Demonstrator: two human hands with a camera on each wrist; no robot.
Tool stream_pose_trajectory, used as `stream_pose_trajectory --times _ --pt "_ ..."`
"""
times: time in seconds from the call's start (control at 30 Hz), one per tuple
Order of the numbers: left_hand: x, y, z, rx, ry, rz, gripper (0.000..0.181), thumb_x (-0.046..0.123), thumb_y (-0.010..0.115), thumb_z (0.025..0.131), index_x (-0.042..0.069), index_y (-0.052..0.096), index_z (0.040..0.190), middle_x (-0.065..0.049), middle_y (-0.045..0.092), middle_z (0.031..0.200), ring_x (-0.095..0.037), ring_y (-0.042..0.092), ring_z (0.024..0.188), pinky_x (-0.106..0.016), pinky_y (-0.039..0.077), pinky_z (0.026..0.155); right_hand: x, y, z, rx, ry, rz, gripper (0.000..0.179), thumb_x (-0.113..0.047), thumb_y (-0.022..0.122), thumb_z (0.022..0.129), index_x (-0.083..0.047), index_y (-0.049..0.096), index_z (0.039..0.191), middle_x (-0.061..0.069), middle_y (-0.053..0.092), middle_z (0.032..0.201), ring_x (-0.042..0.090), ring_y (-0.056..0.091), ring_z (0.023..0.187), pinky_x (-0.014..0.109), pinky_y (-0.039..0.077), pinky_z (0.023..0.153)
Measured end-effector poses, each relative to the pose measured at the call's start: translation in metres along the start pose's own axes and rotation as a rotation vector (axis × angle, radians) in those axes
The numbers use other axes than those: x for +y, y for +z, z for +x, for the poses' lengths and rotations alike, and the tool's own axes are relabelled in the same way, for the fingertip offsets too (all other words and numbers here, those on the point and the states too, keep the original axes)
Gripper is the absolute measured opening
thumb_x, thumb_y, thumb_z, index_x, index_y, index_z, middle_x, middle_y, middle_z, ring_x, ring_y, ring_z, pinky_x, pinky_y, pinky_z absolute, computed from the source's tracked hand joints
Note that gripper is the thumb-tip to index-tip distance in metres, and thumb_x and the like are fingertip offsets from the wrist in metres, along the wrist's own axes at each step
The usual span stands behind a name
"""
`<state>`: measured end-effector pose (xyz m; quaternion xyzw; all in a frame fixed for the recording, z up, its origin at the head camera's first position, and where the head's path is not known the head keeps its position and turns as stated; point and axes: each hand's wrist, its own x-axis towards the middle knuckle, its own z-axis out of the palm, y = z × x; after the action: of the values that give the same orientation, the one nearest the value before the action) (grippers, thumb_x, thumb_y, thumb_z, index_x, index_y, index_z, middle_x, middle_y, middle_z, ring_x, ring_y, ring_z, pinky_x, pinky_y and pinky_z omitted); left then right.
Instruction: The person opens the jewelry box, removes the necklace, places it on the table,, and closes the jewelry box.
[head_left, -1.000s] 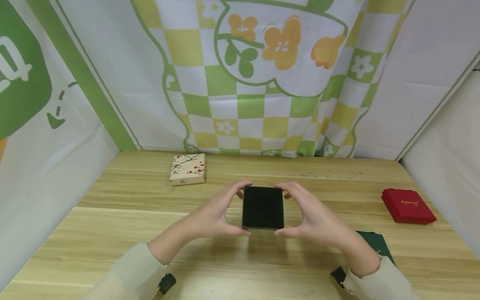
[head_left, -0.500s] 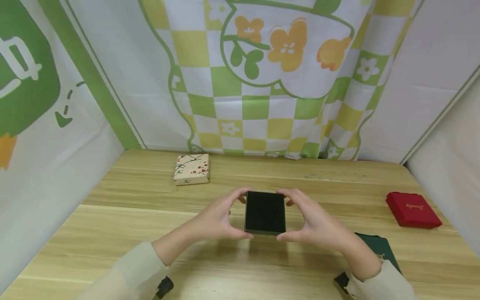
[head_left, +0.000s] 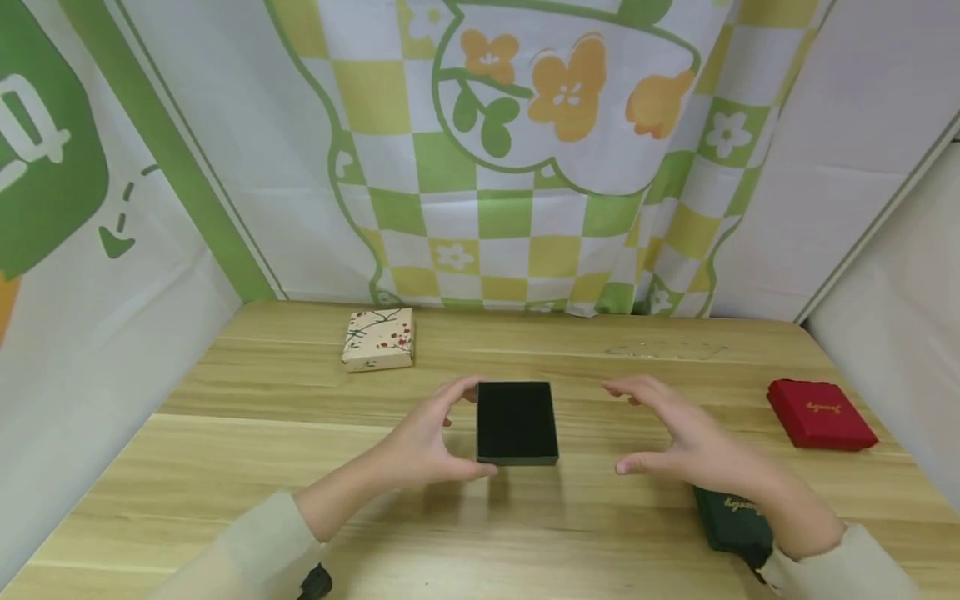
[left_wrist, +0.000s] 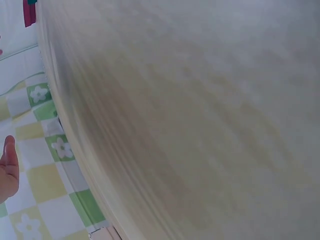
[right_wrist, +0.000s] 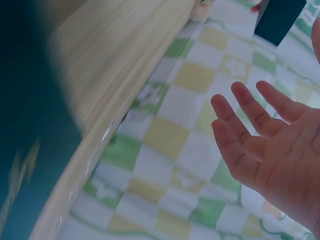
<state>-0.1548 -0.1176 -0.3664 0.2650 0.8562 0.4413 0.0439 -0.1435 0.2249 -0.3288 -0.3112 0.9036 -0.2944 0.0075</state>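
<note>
My left hand (head_left: 427, 433) grips the left side of a small box (head_left: 517, 423), fingers at the back edge and thumb at the front. The box has a black inside and, in the right wrist view, dark green outer walls. Apart from it to the right, my right hand (head_left: 693, 437) is spread with nothing in it; its palm and straight fingers (right_wrist: 250, 135) show in the right wrist view. Below the right forearm lies a dark green box lid (head_left: 731, 517) with gold lettering, partly hidden by the arm. In the left wrist view only part of a hand shows.
On the wooden table (head_left: 247, 450), a cream box (head_left: 378, 340) with a blossom print sits at the back left. A red box (head_left: 821, 414) with gold lettering stands at the right. A thin silvery chain (head_left: 675, 358) lies at the back right. A checked curtain hangs behind.
My right hand has let go of the box and moved away to the right. The left hand keeps its grip, and the box has shifted slightly left. The right forearm now covers different parts of the lid.
</note>
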Motion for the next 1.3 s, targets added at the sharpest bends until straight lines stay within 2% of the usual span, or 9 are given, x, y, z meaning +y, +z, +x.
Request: stream_pose_trajectory --times 0.13,0.27,0.43,0.5,0.7,0.8,1.0,1.3 --pt "-0.002 -0.002 -0.001 -0.004 -0.015 0.014 0.102 0.035 0.091 0.068 0.014 0.036 0.151 -0.009 0.053 0.137 -0.029 0.050 0.127 -0.048 0.048 0.097 0.014 -0.015 -0.016 -0.039 0.057 -0.092 0.079 -0.044 0.081 0.079 -0.012 0.047 0.144 0.009 0.054 0.141 0.037 0.051 0.129 0.061 0.044 0.099" --pt "-0.003 -0.003 -0.001 -0.007 -0.028 0.023 0.102 0.035 0.090 0.068 0.015 0.036 0.151 -0.008 0.054 0.137 -0.026 0.050 0.127 -0.044 0.048 0.096 0.032 -0.025 -0.034 -0.096 0.064 -0.148 0.081 -0.048 0.080 0.078 -0.014 0.048 0.144 0.010 0.053 0.141 0.040 0.047 0.131 0.064 0.043 0.096" --pt "-0.003 -0.004 -0.002 -0.013 -0.045 0.021 0.102 0.035 0.091 0.068 0.013 0.036 0.151 -0.009 0.054 0.137 -0.027 0.050 0.128 -0.049 0.047 0.100 0.060 -0.025 -0.060 -0.140 0.042 -0.198 0.084 -0.050 0.082 0.073 -0.016 0.049 0.142 0.007 0.054 0.140 0.033 0.047 0.126 0.056 0.048 0.089" --pt "-0.003 -0.004 -0.003 -0.019 -0.045 0.018 0.102 0.035 0.091 0.067 0.013 0.037 0.151 -0.010 0.054 0.138 -0.028 0.050 0.129 -0.053 0.045 0.104 0.069 -0.024 -0.069 -0.164 0.052 -0.207 0.088 -0.050 0.084 0.071 -0.013 0.048 0.142 0.009 0.052 0.140 0.034 0.046 0.124 0.056 0.048 0.087" --pt "-0.002 -0.005 -0.004 -0.040 -0.040 0.011 0.101 0.034 0.090 0.068 0.012 0.036 0.151 -0.012 0.052 0.140 -0.032 0.047 0.132 -0.058 0.038 0.110 0.083 -0.023 -0.090 -0.279 0.173 -0.147 0.108 -0.049 0.086 0.067 -0.007 0.032 0.150 0.026 0.032 0.147 0.052 0.029 0.127 0.069 0.043 0.083" --pt "-0.002 -0.005 -0.005 -0.044 -0.048 0.013 0.102 0.036 0.090 0.069 0.012 0.035 0.151 -0.012 0.051 0.141 -0.032 0.047 0.133 -0.057 0.039 0.109 0.086 -0.022 -0.097 -0.317 0.204 -0.137 0.114 -0.048 0.087 0.066 -0.007 0.026 0.152 0.028 0.028 0.145 0.053 0.026 0.126 0.072 0.042 0.082" --pt "-0.002 -0.005 -0.004 -0.040 -0.052 0.022 0.102 0.036 0.090 0.069 0.013 0.035 0.151 -0.011 0.052 0.140 -0.032 0.048 0.132 -0.056 0.042 0.107 0.089 -0.019 -0.102 -0.361 0.244 -0.135 0.113 -0.047 0.088 0.064 -0.004 0.027 0.148 0.022 0.034 0.137 0.049 0.034 0.119 0.065 0.045 0.081" --pt "-0.002 -0.002 -0.004 -0.039 -0.104 0.024 0.105 0.038 0.090 0.069 0.017 0.033 0.154 -0.011 0.042 0.154 -0.038 0.038 0.142 -0.061 0.032 0.113 0.089 -0.016 -0.100 -0.355 0.286 -0.166 0.102 -0.038 0.089 0.065 -0.006 0.033 0.144 0.018 0.038 0.134 0.044 0.041 0.115 0.061 0.046 0.082"
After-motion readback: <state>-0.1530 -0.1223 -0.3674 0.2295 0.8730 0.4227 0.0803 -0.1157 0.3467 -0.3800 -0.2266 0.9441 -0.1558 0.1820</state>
